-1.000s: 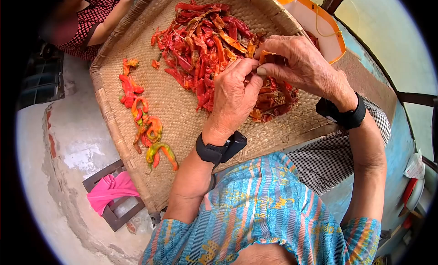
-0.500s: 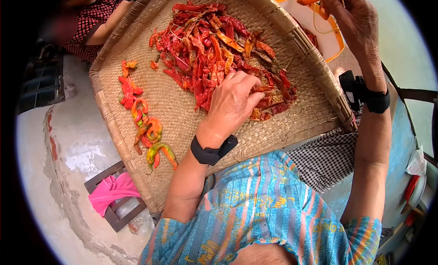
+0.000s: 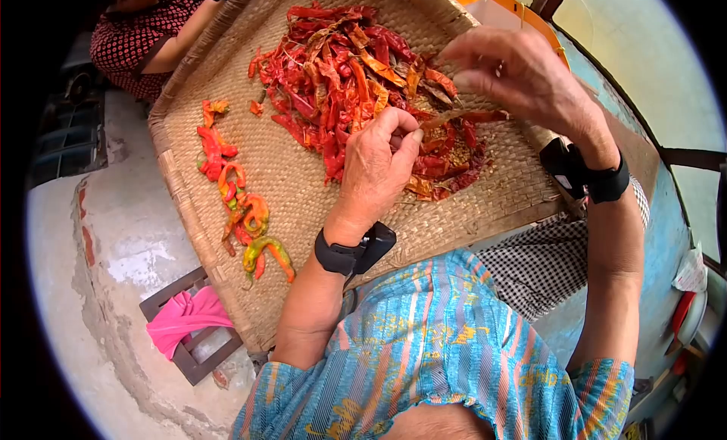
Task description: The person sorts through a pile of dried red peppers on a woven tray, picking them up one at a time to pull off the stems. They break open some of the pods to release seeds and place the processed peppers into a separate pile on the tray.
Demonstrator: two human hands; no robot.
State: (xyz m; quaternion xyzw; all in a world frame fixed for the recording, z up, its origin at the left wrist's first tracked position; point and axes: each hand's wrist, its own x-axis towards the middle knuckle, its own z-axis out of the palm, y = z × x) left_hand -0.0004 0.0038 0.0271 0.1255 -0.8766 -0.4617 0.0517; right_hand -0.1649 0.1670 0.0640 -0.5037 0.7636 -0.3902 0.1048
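My left hand (image 3: 379, 160) is closed in a pinch on one end of a dried chili pepper (image 3: 439, 120), which points right over the tray. My right hand (image 3: 534, 84) is slightly blurred above the tray's right rim, thumb and fingers apart, with nothing seen between them. Below and beyond the left hand lies a heap of dried red chilies (image 3: 326, 76), some orange or brown. Loose pale seeds (image 3: 485, 167) are scattered at the heap's right side. The woven bamboo tray (image 3: 303, 205) holds all of this, along with a row of fresher, curled red, orange and green peppers (image 3: 256, 213) on its left.
An orange-edged white bag (image 3: 503, 12) stands beyond the tray's right rim, partly hidden by my right hand. Another person (image 3: 151, 42) in a patterned top is at the upper left. A pink cloth (image 3: 185, 319) hangs over a dark wooden stool (image 3: 201, 360) at lower left.
My right hand has come back from above the bag to the tray and no longer shows the orange chili. My left hand has lifted off the heap with a dried chili pinched in it.
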